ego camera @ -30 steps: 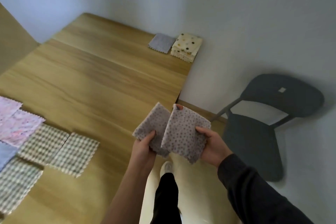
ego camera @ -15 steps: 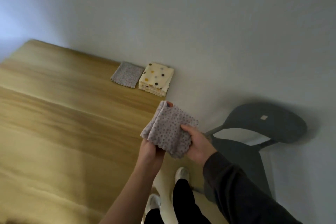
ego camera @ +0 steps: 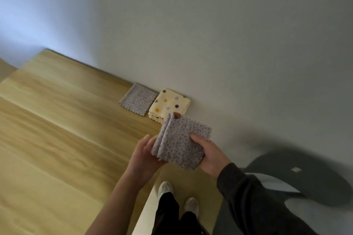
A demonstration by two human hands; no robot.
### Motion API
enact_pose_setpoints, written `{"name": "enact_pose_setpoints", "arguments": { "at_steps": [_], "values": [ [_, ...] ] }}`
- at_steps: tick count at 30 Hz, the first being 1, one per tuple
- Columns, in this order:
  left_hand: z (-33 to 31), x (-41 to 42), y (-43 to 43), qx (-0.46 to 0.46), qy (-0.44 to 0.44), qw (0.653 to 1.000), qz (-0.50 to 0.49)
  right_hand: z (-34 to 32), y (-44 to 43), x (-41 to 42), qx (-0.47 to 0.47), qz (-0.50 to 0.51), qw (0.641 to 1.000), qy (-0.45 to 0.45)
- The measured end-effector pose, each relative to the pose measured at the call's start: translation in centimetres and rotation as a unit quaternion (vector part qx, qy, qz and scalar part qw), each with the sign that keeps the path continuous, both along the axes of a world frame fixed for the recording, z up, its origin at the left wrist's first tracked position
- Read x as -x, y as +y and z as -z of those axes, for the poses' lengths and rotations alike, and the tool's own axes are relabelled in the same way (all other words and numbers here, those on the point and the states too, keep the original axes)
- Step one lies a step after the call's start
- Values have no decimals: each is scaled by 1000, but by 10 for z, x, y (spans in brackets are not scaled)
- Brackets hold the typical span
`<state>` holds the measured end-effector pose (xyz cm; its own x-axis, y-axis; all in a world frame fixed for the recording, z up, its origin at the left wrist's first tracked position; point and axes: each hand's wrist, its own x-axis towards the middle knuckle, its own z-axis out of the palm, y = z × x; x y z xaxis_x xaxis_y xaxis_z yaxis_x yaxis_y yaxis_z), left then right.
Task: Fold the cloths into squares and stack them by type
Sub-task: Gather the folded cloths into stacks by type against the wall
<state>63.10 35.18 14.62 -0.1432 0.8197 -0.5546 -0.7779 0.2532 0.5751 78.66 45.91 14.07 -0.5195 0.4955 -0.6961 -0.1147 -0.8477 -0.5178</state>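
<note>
A grey cloth with small dark dots (ego camera: 181, 144), folded into a square, is in the air over the table's right edge. My right hand (ego camera: 209, 155) grips it, thumb on top and one fingertip showing at its far corner. My left hand (ego camera: 145, 153) touches its left folded edge with fairly straight fingers. Farther along the wooden table (ego camera: 57, 129), against the wall, lies one folded grey dotted cloth (ego camera: 138, 99). Right beside it sits a stack of cream cloths with big coloured dots (ego camera: 170, 105).
A dark grey chair (ego camera: 309, 187) stands to the right of the table by the white wall. My legs and white shoes (ego camera: 166, 189) show below, between table edge and chair.
The cloth's two halves have been brought together into a closed square. The view has swung right and up, so the unfolded cloths at the left are out of sight and the stacks look nearer.
</note>
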Motion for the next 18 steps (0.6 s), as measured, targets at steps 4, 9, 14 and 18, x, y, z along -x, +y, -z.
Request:
{"name": "enact_pose_setpoints", "arguments": {
  "at_steps": [4,9,14,18],
  "values": [
    [-18,45,34,53,252,954,152,-2,13,29,-60,-14,997,-42],
    [-9,100,79,121,473,866,110,6,33,100,-92,-12,992,-90],
    [15,169,108,179,540,817,97,12,45,161,-114,-54,991,-47],
    [37,209,134,208,528,813,128,24,57,203,-105,-52,991,-70]
  ]
}}
